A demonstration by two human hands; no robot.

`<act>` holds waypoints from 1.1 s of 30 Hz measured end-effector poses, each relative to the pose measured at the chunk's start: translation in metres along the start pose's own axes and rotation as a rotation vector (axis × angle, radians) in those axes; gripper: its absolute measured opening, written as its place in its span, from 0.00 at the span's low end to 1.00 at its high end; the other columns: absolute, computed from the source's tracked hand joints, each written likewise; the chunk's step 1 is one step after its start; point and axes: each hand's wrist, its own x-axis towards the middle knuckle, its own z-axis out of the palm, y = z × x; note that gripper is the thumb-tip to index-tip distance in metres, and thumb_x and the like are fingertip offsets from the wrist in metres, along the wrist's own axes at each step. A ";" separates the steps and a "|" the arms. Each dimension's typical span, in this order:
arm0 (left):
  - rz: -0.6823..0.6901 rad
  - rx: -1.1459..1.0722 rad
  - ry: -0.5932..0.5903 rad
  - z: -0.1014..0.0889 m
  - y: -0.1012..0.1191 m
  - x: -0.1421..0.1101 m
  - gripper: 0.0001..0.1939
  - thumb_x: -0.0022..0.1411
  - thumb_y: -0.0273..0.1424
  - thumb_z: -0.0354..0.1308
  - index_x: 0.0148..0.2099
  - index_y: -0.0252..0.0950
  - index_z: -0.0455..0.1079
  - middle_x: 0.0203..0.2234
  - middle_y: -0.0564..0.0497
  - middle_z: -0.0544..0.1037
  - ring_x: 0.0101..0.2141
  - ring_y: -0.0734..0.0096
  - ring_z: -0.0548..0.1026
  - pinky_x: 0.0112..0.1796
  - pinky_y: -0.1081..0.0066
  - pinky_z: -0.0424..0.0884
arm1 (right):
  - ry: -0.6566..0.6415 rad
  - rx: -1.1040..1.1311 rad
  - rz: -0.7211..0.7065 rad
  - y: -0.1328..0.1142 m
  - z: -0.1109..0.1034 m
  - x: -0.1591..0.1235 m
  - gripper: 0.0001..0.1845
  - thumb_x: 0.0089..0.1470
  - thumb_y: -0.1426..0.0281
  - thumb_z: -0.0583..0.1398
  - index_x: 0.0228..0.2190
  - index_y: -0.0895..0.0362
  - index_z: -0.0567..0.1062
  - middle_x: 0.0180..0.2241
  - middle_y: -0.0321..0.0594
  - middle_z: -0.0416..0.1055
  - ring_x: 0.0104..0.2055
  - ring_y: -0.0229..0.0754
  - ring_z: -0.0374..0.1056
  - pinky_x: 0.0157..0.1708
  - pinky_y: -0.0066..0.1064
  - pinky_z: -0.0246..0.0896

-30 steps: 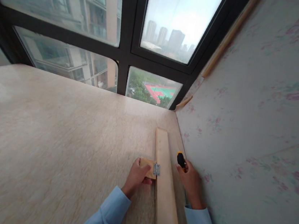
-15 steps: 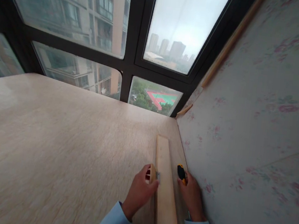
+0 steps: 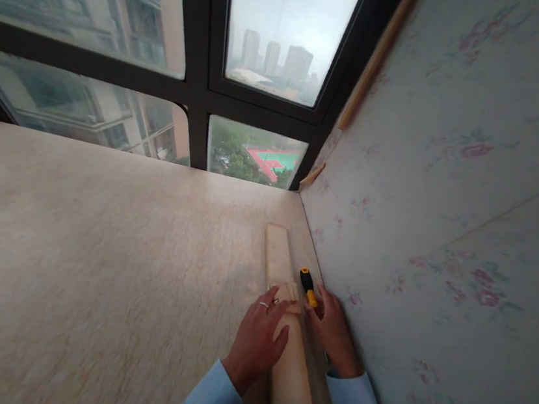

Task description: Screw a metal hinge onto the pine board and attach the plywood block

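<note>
A long pale wooden board (image 3: 295, 369) lies on the marbled surface between my hands. Across its upper part rests a small wooden piece (image 3: 292, 290), partly hidden by fingers. My left hand (image 3: 260, 338), with a ring on one finger, has its fingers over this small piece, holding it against the board; the thumb stands apart. To the right of the board, my right hand (image 3: 332, 331) is closed on a screwdriver with a black and yellow handle (image 3: 308, 287). The handle's end points away from me, and most of the shaft is hidden under the hand.
A wall with flowered paper (image 3: 446, 204) rises close beside my right hand. Dark window frames (image 3: 197, 88) stand at the far edge of the marbled surface (image 3: 109, 261), which stretches off to the left. A peeling strip (image 3: 313, 174) sticks out near the corner.
My left hand has put the small wooden piece, previously held upright at the board's left edge, onto the board. The right hand still holds the screwdriver. The view has shifted to the right.
</note>
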 end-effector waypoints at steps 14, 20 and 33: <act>-0.204 -0.251 0.071 -0.006 -0.024 -0.009 0.10 0.63 0.28 0.52 0.41 0.37 0.75 0.37 0.44 0.80 0.39 0.59 0.77 0.42 0.60 0.73 | -0.246 0.240 0.011 -0.041 0.009 -0.020 0.34 0.55 0.57 0.62 0.60 0.52 0.65 0.61 0.49 0.66 0.65 0.53 0.58 0.64 0.54 0.51; -0.382 -0.532 0.211 -0.010 -0.025 -0.007 0.10 0.63 0.36 0.57 0.42 0.36 0.75 0.38 0.44 0.81 0.39 0.61 0.78 0.42 0.64 0.72 | -0.183 0.231 0.031 -0.060 0.001 -0.024 0.33 0.56 0.58 0.61 0.61 0.54 0.65 0.62 0.50 0.64 0.65 0.55 0.58 0.64 0.55 0.50; -0.665 -1.112 0.346 -0.026 -0.034 0.000 0.32 0.55 0.50 0.63 0.53 0.31 0.68 0.49 0.34 0.76 0.44 0.53 0.78 0.39 0.61 0.77 | -0.441 0.317 -0.246 -0.107 -0.019 -0.031 0.29 0.60 0.62 0.60 0.61 0.49 0.65 0.62 0.43 0.64 0.64 0.49 0.60 0.64 0.49 0.55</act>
